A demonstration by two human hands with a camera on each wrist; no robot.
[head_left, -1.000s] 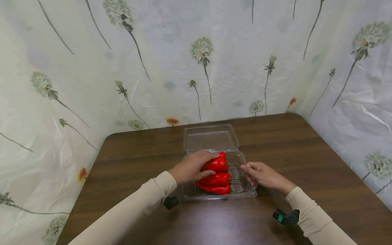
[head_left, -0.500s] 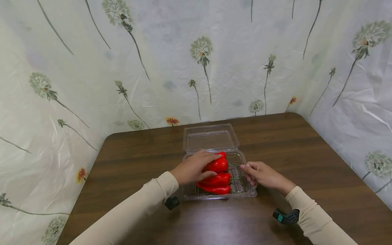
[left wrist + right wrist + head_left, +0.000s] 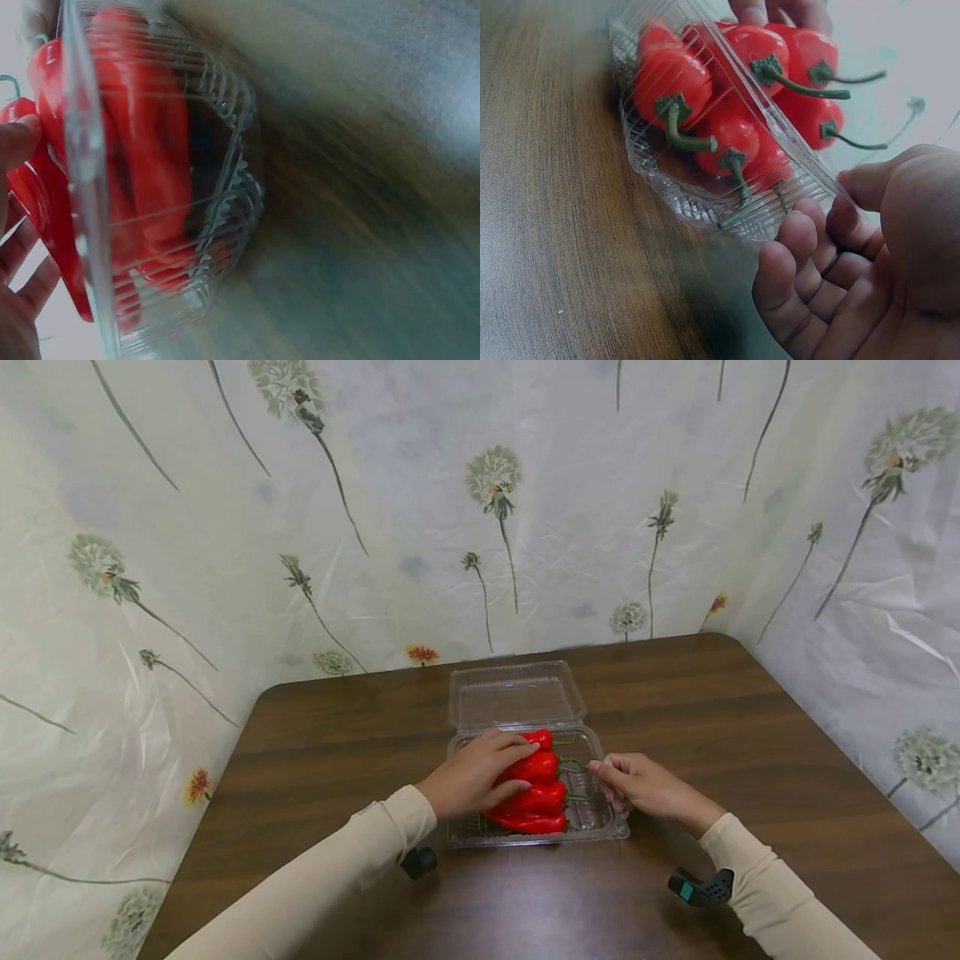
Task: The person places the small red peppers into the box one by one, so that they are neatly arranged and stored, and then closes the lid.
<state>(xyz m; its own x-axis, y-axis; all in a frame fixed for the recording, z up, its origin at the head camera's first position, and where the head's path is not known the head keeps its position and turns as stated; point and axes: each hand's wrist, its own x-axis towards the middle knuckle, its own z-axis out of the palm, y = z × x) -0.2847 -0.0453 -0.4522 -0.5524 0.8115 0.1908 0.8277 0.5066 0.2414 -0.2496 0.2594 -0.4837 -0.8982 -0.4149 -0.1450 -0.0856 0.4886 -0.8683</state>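
A clear plastic clamshell container (image 3: pixel 465 841) holds several glossy red peppers (image 3: pixel 536 822) with green stems, lying side by side and stacked, stems toward the right. My left hand (image 3: pixel 468 772) lies over their left ends. In the left wrist view its thumb presses one upper red pepper (image 3: pixel 45 191), with the fingers on that pepper's other side. At the container's right side, my right hand (image 3: pixel 637 789) pinches the rim between thumb and index finger; the right wrist view shows its other fingers (image 3: pixel 776 266) loosely curled below the rim. The left hand hides part of the peppers.
The container's hinged lid (image 3: pixel 517 695) lies folded back behind it on the dark wooden table (image 3: pixel 360 718). A wall covering with dandelion prints (image 3: pixel 390 510) rises behind the table and at both sides. Dark camera mounts (image 3: pixel 701 887) sit at the wrists.
The upper peppers under my left hand have shifted slightly, with more of the farthest one showing. The front pepper's left end sits a little farther right. My right hand has stayed at the rim.
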